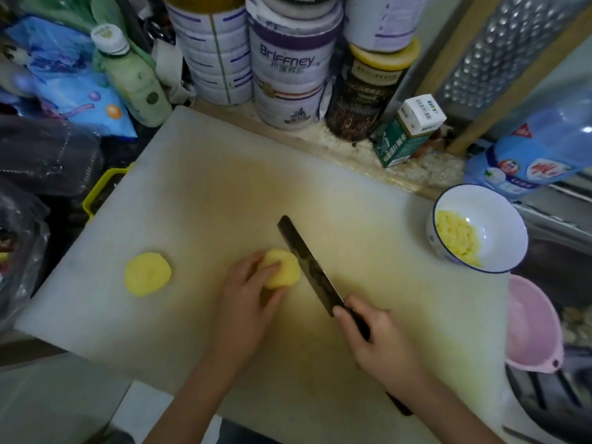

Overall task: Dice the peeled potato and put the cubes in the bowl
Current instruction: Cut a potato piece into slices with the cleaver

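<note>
My right hand (381,341) grips the knife (307,261) handle, blade at the edge of the potato piece (283,270) that my left hand (246,290) pins, fingers curled. Tuck fingertips, slice straight and even. The other half (147,274) lies left; the bowl (503,232), far right, holds cubes.

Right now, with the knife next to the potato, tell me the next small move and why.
Probably press the knife down to take a slice off the right end of the potato piece. The left hand steadies it on the cutting board, the right hand grips the handle, and the blade stands at its right edge. The piece is uncut.
</note>
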Motion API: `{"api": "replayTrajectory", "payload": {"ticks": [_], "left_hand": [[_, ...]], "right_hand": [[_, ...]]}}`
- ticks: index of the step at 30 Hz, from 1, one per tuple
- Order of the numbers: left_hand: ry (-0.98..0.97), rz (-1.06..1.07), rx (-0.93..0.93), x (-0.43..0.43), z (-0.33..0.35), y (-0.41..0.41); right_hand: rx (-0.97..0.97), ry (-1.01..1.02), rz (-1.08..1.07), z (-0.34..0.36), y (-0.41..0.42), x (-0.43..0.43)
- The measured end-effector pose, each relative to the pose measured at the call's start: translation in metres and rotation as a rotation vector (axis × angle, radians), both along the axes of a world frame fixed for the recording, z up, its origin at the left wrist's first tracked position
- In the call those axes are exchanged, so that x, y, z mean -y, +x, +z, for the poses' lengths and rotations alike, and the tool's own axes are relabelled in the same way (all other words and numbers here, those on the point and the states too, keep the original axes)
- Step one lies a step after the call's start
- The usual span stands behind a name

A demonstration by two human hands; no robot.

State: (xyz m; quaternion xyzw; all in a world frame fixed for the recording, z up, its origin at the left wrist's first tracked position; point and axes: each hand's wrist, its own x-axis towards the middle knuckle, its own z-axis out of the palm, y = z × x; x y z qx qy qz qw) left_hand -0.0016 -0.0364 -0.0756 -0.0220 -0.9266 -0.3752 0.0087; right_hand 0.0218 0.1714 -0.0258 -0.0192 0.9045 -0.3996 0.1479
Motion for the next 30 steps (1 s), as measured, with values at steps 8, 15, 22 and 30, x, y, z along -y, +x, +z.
{"api": "replayTrajectory", "payload": {"ticks": [8,15,22,30], "left_hand": [[0.161,-0.144,0.023,0.023,-0.011,0.002],[0.200,-0.173,-0.042,0.032,-0.018,0.000],[0.247,0.070,-0.031,-0.003,-0.016,0.023],[0.067,0.115,-0.035,-0.024,-0.014,0.025]], "right_hand": [[0.041,-0.013,-0.091,0.004,0.032,0.025],[-0.016,0.051,-0.122,0.009,0.026,0.032],[-0.020,0.059,-0.123,0.006,-0.001,0.034],[0.062,0.049,-0.038,0.012,-0.003,0.035]]}}
